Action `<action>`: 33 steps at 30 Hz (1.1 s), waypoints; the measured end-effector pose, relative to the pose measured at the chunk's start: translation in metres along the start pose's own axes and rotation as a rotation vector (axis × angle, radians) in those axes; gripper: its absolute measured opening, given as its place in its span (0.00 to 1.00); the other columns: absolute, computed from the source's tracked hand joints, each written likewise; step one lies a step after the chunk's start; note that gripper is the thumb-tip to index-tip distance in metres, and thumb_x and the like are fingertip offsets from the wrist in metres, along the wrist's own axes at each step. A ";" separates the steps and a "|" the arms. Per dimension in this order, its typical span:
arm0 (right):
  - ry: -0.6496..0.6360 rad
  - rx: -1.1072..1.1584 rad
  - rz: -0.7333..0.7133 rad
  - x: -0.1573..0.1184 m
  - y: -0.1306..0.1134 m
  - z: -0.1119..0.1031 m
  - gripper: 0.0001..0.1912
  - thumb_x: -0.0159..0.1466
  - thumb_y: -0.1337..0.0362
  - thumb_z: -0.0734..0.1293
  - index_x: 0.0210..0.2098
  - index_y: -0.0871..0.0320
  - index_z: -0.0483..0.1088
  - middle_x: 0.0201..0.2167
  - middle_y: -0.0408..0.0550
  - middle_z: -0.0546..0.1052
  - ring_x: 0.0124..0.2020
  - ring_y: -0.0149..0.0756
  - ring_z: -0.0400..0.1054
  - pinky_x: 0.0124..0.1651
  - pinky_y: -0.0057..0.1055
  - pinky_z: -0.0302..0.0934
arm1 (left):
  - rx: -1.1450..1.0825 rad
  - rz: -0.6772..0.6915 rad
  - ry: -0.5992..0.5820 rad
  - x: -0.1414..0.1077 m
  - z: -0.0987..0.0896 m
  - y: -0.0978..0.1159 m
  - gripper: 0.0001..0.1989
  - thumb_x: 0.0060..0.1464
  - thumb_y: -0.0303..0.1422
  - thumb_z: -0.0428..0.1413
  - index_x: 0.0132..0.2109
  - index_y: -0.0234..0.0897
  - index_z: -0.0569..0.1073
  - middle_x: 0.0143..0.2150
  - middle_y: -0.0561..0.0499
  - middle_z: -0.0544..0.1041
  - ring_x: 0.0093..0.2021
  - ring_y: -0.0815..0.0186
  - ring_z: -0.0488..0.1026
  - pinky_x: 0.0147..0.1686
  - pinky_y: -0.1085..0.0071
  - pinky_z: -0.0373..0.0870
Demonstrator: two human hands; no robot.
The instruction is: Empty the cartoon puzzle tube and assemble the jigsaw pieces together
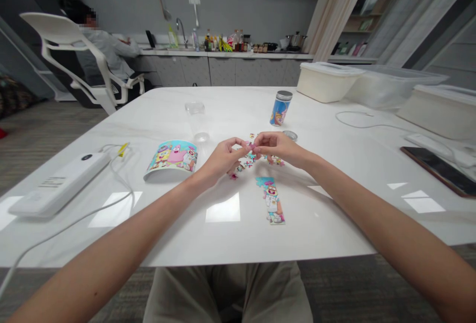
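Over the middle of the table, my left hand and my right hand meet fingertip to fingertip. Both pinch small pink jigsaw pieces; whether it is one piece or two joined is too small to tell. Below and behind the fingers lie several loose jigsaw pieces, partly hidden by the hands. Nearer to me, a joined strip of puzzle shows a cartoon figure in white. To the left, a curled picture sheet with colourful cartoon characters stands bowed on the table.
A clear plastic jar, a blue canister and a metal lid are farther back. A power strip with cables sits left; a phone and storage boxes are right. Another person sits beyond the table.
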State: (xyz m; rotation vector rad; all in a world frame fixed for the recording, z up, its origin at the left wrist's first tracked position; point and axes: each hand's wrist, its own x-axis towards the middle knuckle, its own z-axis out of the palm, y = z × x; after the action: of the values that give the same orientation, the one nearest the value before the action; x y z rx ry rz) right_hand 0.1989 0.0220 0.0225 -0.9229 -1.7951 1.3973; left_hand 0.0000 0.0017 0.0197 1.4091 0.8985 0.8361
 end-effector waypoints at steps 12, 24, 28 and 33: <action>-0.004 0.012 -0.010 0.001 -0.001 -0.005 0.11 0.56 0.59 0.73 0.28 0.60 0.70 0.21 0.41 0.73 0.18 0.24 0.62 0.18 0.23 0.53 | 0.009 -0.029 -0.012 0.000 0.000 -0.002 0.09 0.57 0.39 0.57 0.37 0.38 0.68 0.15 0.66 0.48 0.13 0.78 0.44 0.16 0.77 0.41; -0.054 0.012 -0.024 -0.002 0.000 -0.006 0.08 0.57 0.60 0.72 0.33 0.59 0.75 0.25 0.42 0.73 0.22 0.25 0.61 0.23 0.25 0.53 | 0.068 -0.028 -0.012 0.000 0.000 -0.002 0.10 0.55 0.39 0.58 0.34 0.37 0.69 0.14 0.65 0.48 0.14 0.78 0.43 0.17 0.76 0.40; -0.058 0.010 -0.022 -0.003 -0.001 -0.006 0.09 0.57 0.60 0.72 0.34 0.59 0.74 0.26 0.43 0.74 0.24 0.26 0.62 0.25 0.26 0.54 | 0.057 -0.043 -0.001 0.000 0.001 0.001 0.09 0.56 0.38 0.57 0.34 0.37 0.68 0.14 0.65 0.48 0.15 0.77 0.42 0.17 0.76 0.40; -0.060 -0.023 -0.016 -0.004 -0.004 -0.004 0.09 0.57 0.60 0.72 0.30 0.59 0.74 0.26 0.43 0.73 0.25 0.26 0.61 0.27 0.27 0.55 | 0.063 -0.055 -0.044 -0.001 0.001 -0.001 0.10 0.56 0.39 0.57 0.34 0.37 0.69 0.15 0.64 0.48 0.15 0.78 0.43 0.17 0.76 0.40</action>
State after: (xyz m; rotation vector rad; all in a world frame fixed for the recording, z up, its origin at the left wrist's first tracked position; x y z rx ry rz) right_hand 0.2039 0.0196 0.0272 -0.8846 -1.8624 1.4106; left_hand 0.0007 0.0001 0.0184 1.4462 0.9323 0.7382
